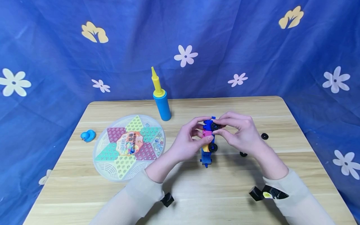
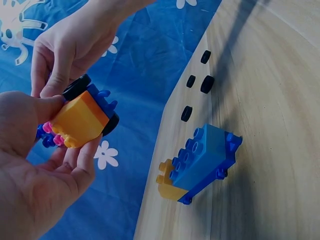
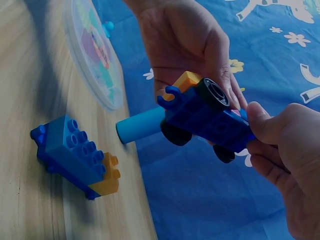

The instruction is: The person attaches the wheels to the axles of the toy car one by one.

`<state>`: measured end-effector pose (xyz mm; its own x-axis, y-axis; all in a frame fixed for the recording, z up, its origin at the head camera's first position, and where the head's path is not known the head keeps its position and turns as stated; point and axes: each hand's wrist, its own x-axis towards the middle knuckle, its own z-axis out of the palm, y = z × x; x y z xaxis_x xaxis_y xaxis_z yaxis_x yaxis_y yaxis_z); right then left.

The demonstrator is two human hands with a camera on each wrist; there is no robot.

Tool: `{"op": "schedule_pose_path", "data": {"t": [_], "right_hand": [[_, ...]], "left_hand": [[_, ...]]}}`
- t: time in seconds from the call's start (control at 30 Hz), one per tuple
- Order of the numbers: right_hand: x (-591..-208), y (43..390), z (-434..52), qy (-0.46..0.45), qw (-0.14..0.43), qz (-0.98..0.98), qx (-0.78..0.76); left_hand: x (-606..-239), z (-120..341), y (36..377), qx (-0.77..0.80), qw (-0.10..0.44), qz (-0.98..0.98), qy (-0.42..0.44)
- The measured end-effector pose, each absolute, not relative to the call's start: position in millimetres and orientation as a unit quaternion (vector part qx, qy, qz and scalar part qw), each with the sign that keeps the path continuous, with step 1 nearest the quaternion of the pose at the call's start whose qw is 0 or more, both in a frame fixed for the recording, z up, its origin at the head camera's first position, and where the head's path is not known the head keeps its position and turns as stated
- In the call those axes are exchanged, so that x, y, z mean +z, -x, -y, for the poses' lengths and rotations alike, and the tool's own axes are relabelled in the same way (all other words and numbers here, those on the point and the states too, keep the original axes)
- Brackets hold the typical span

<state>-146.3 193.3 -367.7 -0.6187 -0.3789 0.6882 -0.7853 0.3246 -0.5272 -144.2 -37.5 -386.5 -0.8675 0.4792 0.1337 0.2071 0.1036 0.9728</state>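
My left hand (image 1: 185, 140) grips a toy block car (image 1: 207, 133) above the table, thumb on one side and fingers on the other. It has a blue base (image 3: 197, 117), an orange brick (image 2: 82, 120), pink bricks and black wheels (image 3: 215, 94). At its far end, my right hand (image 1: 239, 131) pinches a black wheel (image 1: 214, 126) against the base; its fingers partly hide that corner. Below the held car, a second block vehicle (image 2: 200, 155) stands on the table, with a blue brick, an orange brick and no wheels.
Several loose black wheels (image 1: 264, 136) lie on the table to the right. A round star-patterned board (image 1: 102, 170) with marbles lies at left, beside a small blue duck (image 1: 88, 136). A blue pump (image 1: 162, 106) with yellow nozzle stands at the back. A blue flowered cloth (image 1: 208, 37) hangs behind.
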Motion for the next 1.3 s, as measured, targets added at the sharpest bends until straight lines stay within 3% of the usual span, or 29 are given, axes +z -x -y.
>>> {"op": "schedule_pose_path", "data": {"t": [0.97,1.3], "right_hand": [[-365.8,139.2,-192.8,-0.363,0.246,0.764,0.473],[-367.6,139.6,-187.6,-0.338,0.251,0.775,0.472]], "left_hand": [[-376.2,39.3,140.3,0.626,0.112,-0.731,-0.248],[-372.8,41.6,139.5,0.599,0.08,-0.754,-0.26]]}}
